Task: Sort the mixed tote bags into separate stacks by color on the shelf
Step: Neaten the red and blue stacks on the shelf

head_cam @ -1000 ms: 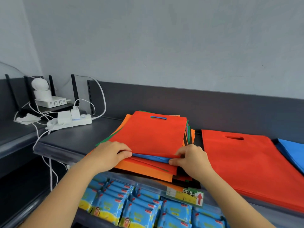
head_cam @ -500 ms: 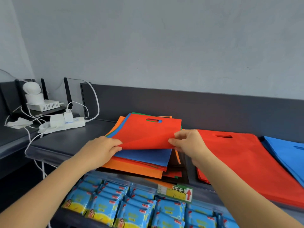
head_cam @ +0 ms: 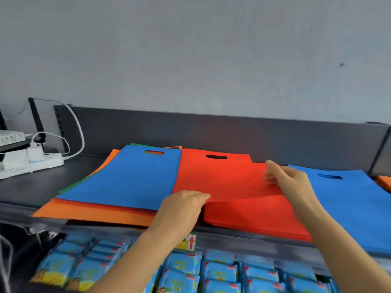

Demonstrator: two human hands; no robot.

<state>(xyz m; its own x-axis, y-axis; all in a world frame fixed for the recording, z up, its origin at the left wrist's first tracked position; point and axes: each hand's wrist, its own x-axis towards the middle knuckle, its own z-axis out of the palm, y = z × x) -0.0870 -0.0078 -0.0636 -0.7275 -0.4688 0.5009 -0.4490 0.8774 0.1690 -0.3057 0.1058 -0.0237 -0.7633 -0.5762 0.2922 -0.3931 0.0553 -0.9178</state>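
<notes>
A red tote bag (head_cam: 220, 178) hangs flat just above the red stack (head_cam: 254, 216) on the dark shelf (head_cam: 29, 187). My left hand (head_cam: 182, 208) pinches its near left corner and my right hand (head_cam: 289, 182) pinches its right edge. To the left lies the mixed pile, with a blue bag (head_cam: 127, 176) on top and orange (head_cam: 84, 212), red and green edges showing beneath. Right of the red stack lies a blue stack (head_cam: 351, 199). An orange bag edge (head_cam: 384, 181) shows at the far right.
A white power strip (head_cam: 31, 161) with plugs and cables sits on the shelf's left end, beside a white router (head_cam: 11, 137). The shelf's dark back panel (head_cam: 211, 132) rises behind the bags. Blue snack packets (head_cam: 211, 273) fill the lower shelf, under a yellow price tag (head_cam: 188, 242).
Both hands lifted the top red bag off the mixed pile and carried it right, over the red stack. A blue bag now tops the mixed pile.
</notes>
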